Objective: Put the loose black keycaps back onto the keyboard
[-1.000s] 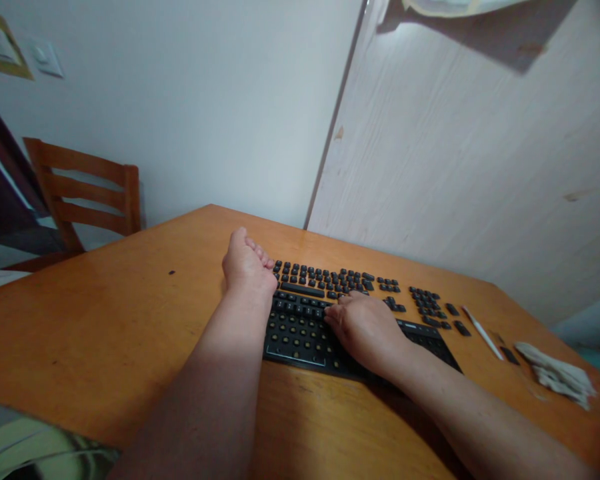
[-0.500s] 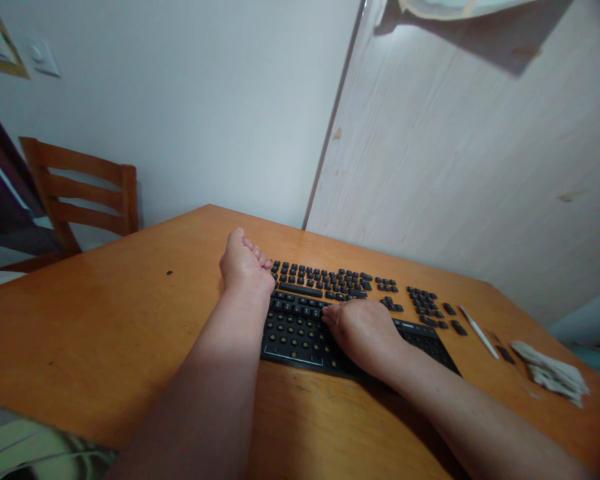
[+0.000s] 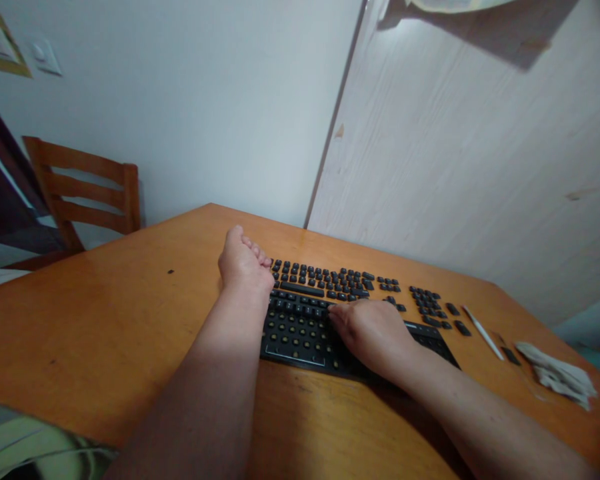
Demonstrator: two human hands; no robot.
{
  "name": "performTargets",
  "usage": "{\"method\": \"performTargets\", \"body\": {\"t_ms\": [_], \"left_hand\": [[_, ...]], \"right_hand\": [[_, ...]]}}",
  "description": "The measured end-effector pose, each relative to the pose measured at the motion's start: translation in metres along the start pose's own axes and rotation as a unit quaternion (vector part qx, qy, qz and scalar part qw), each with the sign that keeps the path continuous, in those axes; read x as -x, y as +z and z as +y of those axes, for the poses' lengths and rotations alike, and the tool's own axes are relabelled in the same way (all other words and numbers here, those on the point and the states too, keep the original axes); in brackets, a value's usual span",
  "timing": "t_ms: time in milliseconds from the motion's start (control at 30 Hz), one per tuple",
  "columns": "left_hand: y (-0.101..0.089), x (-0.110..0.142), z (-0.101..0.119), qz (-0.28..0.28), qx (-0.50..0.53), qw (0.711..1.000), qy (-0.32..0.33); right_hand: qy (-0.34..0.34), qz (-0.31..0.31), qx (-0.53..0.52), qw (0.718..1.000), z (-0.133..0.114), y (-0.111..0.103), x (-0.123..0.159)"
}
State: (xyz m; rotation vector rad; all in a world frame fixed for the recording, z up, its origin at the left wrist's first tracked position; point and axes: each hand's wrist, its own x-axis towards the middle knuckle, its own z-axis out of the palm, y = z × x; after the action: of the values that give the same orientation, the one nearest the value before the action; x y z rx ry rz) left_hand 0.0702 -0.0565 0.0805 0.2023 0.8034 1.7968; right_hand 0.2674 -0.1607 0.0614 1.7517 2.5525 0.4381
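Observation:
A black keyboard lies on the table with most of its sockets bare and a top row of keycaps in place. My right hand rests over its middle, thumb and fingertips drawn together at the end of the number row; whatever they pinch is hidden. Beyond the keyboard's left end, my left hand is curled closed, palm side turned away, and its contents cannot be seen. Loose black keycaps lie in rows behind the keyboard, with a long space bar nearest it.
More keycaps sit in a block to the right. Past them are a white pen-like stick, a small dark piece and a crumpled light cloth. A wooden chair stands at the left, and a wall borders the table.
My right fingertips have shifted slightly to the right along the keyboard's top row. My left hand stays curled in nearly the same place. The view sways a little.

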Motion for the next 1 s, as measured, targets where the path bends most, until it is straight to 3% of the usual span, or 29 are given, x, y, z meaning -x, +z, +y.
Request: {"method": "performTargets", "body": {"t_ms": [233,433,1000], "left_hand": [[-0.0003,-0.0006,-0.0008,-0.002,-0.002,1.000,-0.002],[0.0002,0.0003,-0.0013,0.002,-0.003,1.000,-0.002],[-0.0004,-0.0012,-0.0040,0.006,-0.008,1.000,-0.002]], "right_hand": [[-0.016,-0.014,-0.020,1.000,0.0048,-0.0107,0.0075],[-0.041,-0.035,-0.035,0.998,0.0014,-0.0082,0.0072],[-0.033,-0.027,-0.047,0.998,0.0041,-0.0071,0.0050]]}}
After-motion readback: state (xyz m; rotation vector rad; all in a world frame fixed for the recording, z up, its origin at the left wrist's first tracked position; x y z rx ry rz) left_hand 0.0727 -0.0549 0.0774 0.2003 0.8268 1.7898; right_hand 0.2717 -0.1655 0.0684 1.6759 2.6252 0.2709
